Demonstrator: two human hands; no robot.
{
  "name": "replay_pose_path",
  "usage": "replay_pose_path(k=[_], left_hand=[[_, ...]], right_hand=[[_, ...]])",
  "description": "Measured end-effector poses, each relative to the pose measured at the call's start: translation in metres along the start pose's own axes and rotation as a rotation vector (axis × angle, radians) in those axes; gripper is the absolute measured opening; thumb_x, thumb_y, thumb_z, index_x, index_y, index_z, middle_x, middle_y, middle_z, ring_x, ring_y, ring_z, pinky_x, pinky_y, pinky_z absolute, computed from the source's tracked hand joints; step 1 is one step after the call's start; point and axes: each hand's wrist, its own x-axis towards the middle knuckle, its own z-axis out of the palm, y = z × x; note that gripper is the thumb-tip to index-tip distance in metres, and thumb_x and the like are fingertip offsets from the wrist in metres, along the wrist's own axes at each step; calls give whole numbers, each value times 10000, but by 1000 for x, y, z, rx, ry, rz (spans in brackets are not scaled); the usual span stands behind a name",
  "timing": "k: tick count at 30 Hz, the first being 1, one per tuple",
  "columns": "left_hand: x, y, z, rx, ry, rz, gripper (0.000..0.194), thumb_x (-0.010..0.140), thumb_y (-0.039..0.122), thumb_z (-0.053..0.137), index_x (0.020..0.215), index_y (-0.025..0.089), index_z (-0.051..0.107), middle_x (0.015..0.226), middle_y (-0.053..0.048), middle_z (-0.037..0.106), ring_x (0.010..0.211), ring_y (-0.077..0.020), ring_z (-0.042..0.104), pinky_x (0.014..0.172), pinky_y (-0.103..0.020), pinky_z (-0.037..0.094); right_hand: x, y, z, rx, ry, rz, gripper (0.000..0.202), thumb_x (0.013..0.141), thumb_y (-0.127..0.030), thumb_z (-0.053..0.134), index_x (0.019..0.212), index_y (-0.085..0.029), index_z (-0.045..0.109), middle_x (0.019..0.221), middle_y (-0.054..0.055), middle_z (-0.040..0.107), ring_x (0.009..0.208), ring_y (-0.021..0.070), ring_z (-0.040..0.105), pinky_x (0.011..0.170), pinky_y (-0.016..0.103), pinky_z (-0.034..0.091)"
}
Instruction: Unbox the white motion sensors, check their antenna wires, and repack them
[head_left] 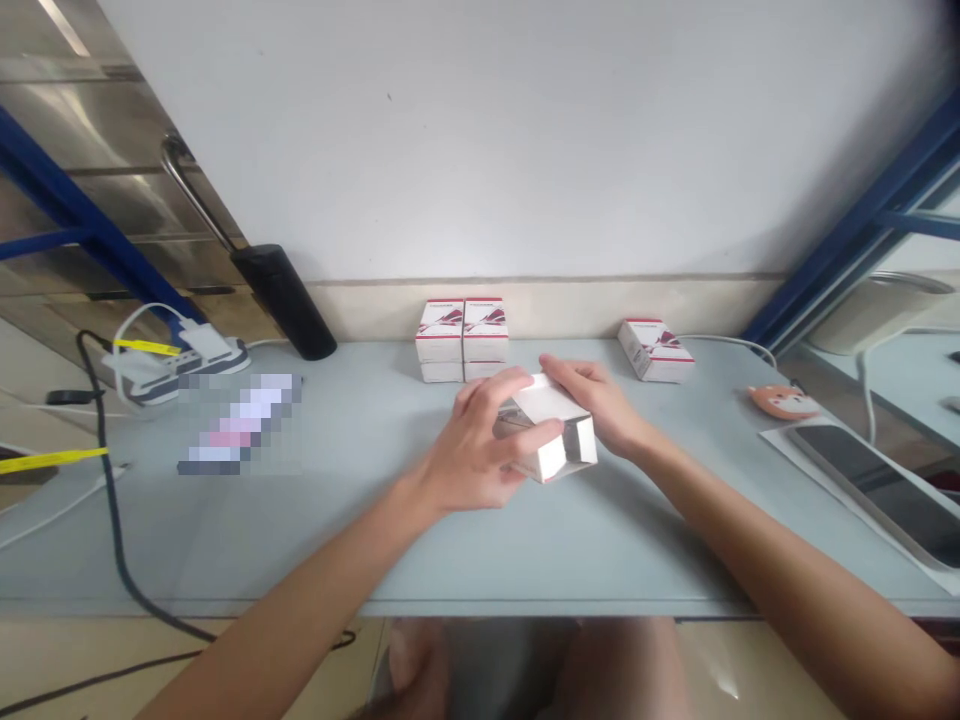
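A small white box [553, 400] is held above the middle of the table, its near end open with the flaps apart. My left hand [480, 445] grips it from the left, fingers bent over its top and side. My right hand [596, 400] holds its far right side, partly hidden behind the box. Something dark shows inside the open end, too small to make out. Behind my hands, a stack of red-and-white boxes [441, 345] with a dark band stands against the wall. Another red-and-white box [656, 350] sits farther right.
On the grey-blue table [337, 540], a power strip [187, 370], a black cylinder [285, 300] and a blurred-out phone-like object [240, 425] are at the left. At the right lie an orange-and-white item [784, 401] and a dark flat device [877, 485]. A black cable [116, 520] crosses the left edge.
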Motion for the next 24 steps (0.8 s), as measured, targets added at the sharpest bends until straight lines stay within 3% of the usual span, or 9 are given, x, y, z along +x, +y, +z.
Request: replay_pose_path(k=[4, 7, 11, 13, 19, 24], left_hand=[[3, -1, -4, 16, -56, -58, 556, 883, 138, 688, 1374, 318, 500, 1284, -86, 645, 1203, -268, 647, 1036, -474, 418], [3, -3, -4, 87, 9, -96, 516, 898, 240, 764, 1360, 323, 549, 1152, -72, 650, 1009, -232, 666, 960, -436, 460], [1, -5, -2, 142, 69, -164, 469, 880, 283, 791, 1299, 308, 583, 1051, -60, 622, 929, -222, 636, 862, -374, 520], [0, -6, -1, 146, 67, -200, 444, 884, 301, 777, 1280, 293, 577, 1020, -49, 637, 911, -225, 646, 837, -367, 529], [-2, -8, 5, 83, 129, -335, 290, 888, 356, 781, 1073, 255, 581, 961, -33, 637, 825, -203, 676, 779, -364, 554], [-2, -11, 4, 106, 138, -334, 327, 880, 323, 823, 1069, 249, 567, 1096, -66, 727, 972, -229, 732, 857, -392, 558]], right_hand=[[5, 2, -4, -119, 150, -198, 396, 1012, -561, 560, 882, -216, 707, 770, -7, 559, 671, 145, 519, 628, 290, 410], [2, 2, -7, -233, 248, -502, 340, 1072, -478, 464, 1032, -243, 706, 944, 33, 624, 820, 182, 595, 763, 339, 490], [-9, -3, -3, -551, 150, -899, 238, 1021, -367, 553, 1197, -252, 663, 1123, 97, 619, 1004, 249, 618, 860, 423, 538], [-14, -4, 2, -682, 101, -1014, 312, 966, -318, 624, 1274, -267, 637, 1170, 111, 612, 1039, 272, 630, 870, 454, 556], [-16, -1, 10, -797, 141, -1049, 357, 934, -229, 658, 1278, -324, 639, 1191, 103, 615, 1023, 272, 649, 868, 465, 577], [-15, -2, 9, -717, 165, -963, 332, 947, -248, 660, 1272, -293, 614, 1157, 105, 611, 1062, 275, 636, 894, 466, 583]])
